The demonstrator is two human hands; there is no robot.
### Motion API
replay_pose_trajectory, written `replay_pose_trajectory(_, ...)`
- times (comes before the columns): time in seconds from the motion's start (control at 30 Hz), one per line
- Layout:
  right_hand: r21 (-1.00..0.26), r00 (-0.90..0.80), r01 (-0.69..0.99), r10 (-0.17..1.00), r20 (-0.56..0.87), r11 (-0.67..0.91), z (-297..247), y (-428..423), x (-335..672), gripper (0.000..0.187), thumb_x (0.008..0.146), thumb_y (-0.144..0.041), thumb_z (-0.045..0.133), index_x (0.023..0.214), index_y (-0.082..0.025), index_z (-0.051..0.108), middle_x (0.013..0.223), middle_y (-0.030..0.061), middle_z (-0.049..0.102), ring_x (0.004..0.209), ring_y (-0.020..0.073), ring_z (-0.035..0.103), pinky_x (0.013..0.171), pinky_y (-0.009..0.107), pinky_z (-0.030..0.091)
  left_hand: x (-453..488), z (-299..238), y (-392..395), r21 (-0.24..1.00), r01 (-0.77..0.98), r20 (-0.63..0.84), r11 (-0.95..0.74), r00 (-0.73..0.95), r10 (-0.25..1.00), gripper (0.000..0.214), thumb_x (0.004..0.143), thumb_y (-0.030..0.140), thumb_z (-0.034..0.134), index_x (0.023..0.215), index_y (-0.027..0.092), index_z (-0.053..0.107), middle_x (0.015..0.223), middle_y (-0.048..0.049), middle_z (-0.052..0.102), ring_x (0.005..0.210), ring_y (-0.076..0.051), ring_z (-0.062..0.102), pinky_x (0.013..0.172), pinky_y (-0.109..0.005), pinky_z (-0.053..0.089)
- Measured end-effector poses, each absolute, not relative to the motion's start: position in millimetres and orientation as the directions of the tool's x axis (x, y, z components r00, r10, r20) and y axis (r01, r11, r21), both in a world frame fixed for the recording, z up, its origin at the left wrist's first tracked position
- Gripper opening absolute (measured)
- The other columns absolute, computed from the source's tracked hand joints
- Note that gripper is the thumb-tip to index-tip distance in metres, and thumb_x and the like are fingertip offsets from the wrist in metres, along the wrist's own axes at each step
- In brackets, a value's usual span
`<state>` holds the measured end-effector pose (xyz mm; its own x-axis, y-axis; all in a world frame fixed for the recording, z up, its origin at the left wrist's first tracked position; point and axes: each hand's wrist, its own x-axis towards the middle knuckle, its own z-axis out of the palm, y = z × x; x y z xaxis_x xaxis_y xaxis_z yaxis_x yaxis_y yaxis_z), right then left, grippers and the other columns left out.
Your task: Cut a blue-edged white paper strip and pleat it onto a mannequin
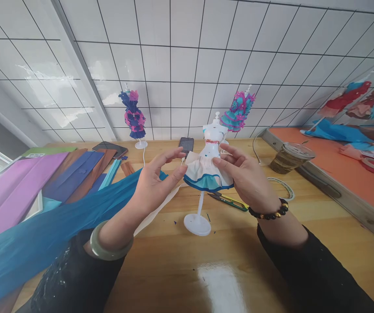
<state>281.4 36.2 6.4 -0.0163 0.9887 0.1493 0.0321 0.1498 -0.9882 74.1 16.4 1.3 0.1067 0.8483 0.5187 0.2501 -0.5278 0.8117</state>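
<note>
A small white doll mannequin (215, 131) stands upright on a round-based stand (197, 224) in front of me. Round its waist sits a gathered white skirt (203, 168) with a blue hem, and a thin red band crosses the chest. My right hand (244, 174) is closed at the skirt's right side, thumb pressed on its gathers; its other fingers are partly hidden behind. On the left, my left hand (159, 180) is open, thumb and fingers apart, close to the skirt's left edge. A long white strip (161, 206) trails under that hand.
A yellow-green utility knife (231, 201) and a tape roll (286, 188) lie near my right hand. Blue crepe paper (59, 224) stretches across the left, beside folded coloured sheets (43, 167). Behind are a phone (186, 143) and two dressed mannequins; a lidded cup (289, 157) stands right.
</note>
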Motion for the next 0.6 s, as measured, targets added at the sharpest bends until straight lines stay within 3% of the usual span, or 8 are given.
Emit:
replay_pose_trajectory(0.17,-0.961,-0.04,0.03,0.961,0.273,0.274,11,25,272,0.071,0.072,-0.035,0.071,0.134,-0.021,0.04,0.109,0.0083,0.064,0.099,0.0218,0.062,0.084,0.04,0.054,76,3,16,0.819,0.258,0.509,-0.512,0.086,0.857,0.035,0.082,0.034,0.061,0.116,0.024,0.059,0.114,-0.005,0.065,0.111,-0.02,0.055,0.1,-0.037,0.04)
replay_pose_trajectory(0.3,-0.928,-0.059,0.094,0.932,0.358,0.362,11,16,263,0.067,0.073,-0.032,0.071,0.133,-0.025,0.041,0.108,0.0062,0.063,0.104,0.0216,0.059,0.09,0.042,0.05,76,2,17,0.794,0.281,0.521,-0.54,0.145,0.841,0.05,0.073,0.036,0.07,0.12,0.027,0.055,0.119,-0.0064,0.062,0.114,-0.024,0.053,0.099,-0.041,0.039)
replay_pose_trajectory(0.43,-0.91,-0.058,0.165,0.925,0.375,0.38,9,10,256,0.061,0.073,-0.03,0.071,0.128,-0.026,0.046,0.105,0.0048,0.063,0.104,0.0212,0.057,0.094,0.044,0.047,75,2,17,0.744,0.37,0.503,-0.557,0.239,0.831,0.071,0.066,0.039,0.076,0.13,0.03,0.046,0.12,-0.0064,0.059,0.114,-0.026,0.051,0.096,-0.041,0.04)
replay_pose_trajectory(0.6,-0.912,-0.069,0.186,0.931,0.359,0.365,8,10,254,0.06,0.073,-0.029,0.07,0.128,-0.024,0.046,0.102,0.0047,0.063,0.102,0.0203,0.057,0.094,0.043,0.047,75,1,17,0.729,0.414,0.469,-0.545,0.278,0.838,0.071,0.068,0.04,0.074,0.131,0.032,0.043,0.117,-0.0061,0.058,0.105,-0.025,0.055,0.09,-0.039,0.043)
